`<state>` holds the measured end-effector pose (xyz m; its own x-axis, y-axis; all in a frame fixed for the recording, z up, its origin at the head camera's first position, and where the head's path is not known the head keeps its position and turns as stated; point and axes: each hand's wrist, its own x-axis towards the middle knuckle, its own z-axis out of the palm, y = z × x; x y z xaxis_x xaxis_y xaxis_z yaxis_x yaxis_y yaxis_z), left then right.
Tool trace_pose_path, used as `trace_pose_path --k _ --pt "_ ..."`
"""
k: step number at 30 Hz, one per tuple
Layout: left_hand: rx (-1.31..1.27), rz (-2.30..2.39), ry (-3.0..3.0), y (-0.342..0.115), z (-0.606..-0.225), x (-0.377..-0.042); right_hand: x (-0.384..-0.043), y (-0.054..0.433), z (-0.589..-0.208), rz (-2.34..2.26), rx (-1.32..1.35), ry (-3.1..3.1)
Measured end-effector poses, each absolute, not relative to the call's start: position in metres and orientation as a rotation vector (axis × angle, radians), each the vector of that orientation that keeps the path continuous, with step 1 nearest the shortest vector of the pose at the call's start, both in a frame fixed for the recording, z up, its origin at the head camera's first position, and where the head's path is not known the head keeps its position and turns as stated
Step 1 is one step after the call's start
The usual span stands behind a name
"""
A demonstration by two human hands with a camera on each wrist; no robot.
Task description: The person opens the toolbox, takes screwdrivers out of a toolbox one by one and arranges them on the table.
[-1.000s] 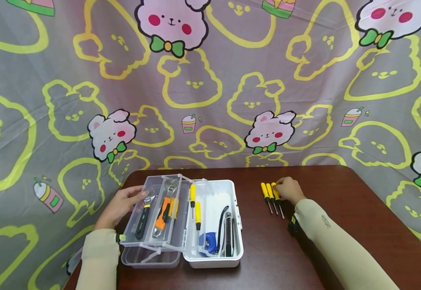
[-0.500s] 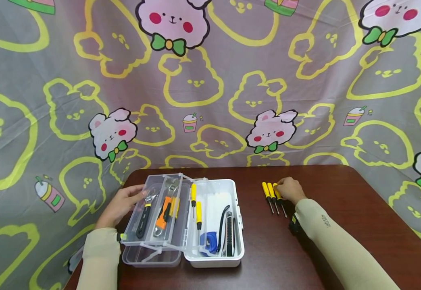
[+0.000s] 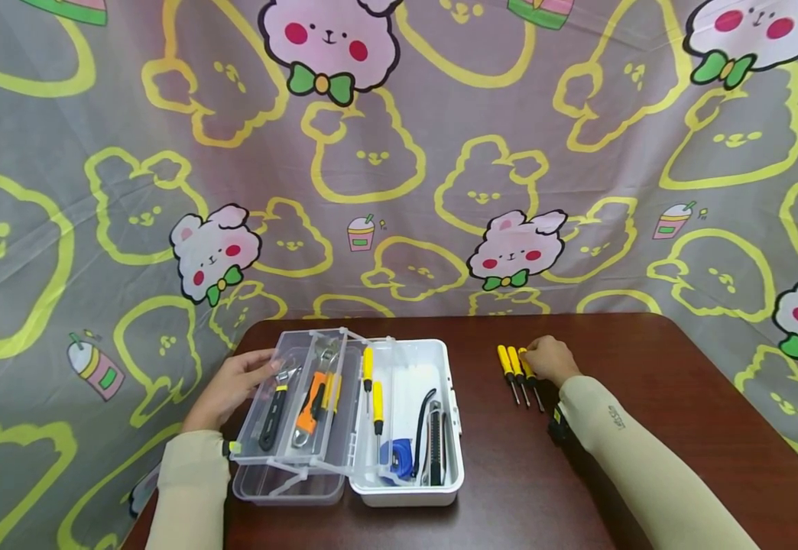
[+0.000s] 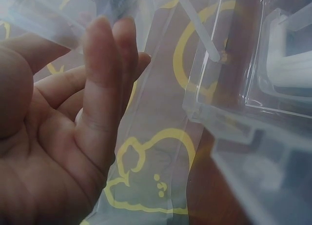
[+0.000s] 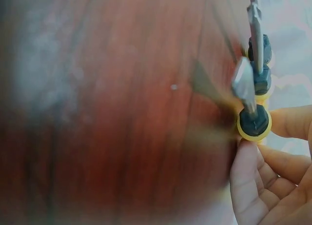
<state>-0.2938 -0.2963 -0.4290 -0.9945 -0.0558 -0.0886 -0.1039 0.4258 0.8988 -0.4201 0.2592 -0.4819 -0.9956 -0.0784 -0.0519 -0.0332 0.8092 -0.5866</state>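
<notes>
Head view, from the left: the left hand is at the outer edge of a clear plastic compartment tray, thumb over the rim and the other fingers around it. The left wrist view shows these fingers fairly straight, their tips at the clear plastic.

Inside the raised tray lie an adjustable wrench with a black handle and yellow band and, one compartment over, an orange-and-black tool. A clear plastic lid lies beneath, joined to an open white plastic toolbox. Along the toolbox's left side are two yellow-handled screwdrivers, one farther back, one nearer. Right of them come a blue tape measure, a thin black curved piece and a dark ridged cutter.

Right of the toolbox, well apart, three more yellow-and-black screwdrivers lie side by side on the reddish-brown wooden desk: a left one, a middle one and a right one. The right hand pinches the right one's handle, its fingers closed to the handle's thickness, with the shaft pointing toward the near side.
</notes>
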Motion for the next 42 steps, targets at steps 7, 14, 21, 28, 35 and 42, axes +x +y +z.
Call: trace_pose_path --k 7,14,21,28,35,42 --pt "-0.151 1.649 2.625 -0.296 -0.427 -0.294 -0.42 0.259 -0.48 -0.925 -0.094 2.931" --pt "-0.171 1.656 2.608 -0.296 -0.428 -0.295 -0.418 0.261 -0.481 -0.945 -0.104 2.917" --pt "-0.15 1.646 2.621 -0.296 -0.429 -0.294 -0.415 0.263 -0.481 -0.973 -0.105 2.923" --pt "-0.144 1.644 2.624 -0.297 -0.429 -0.293 -0.411 0.263 -0.475 -1.031 -0.104 2.929" --pt "-0.152 1.636 2.629 -0.297 -0.429 -0.293 -0.412 0.256 -0.468 -1.03 -0.151 2.95" --pt "-0.153 1.65 2.627 -0.297 -0.43 -0.295 -0.413 0.238 -0.461 -1.061 -0.183 2.962"
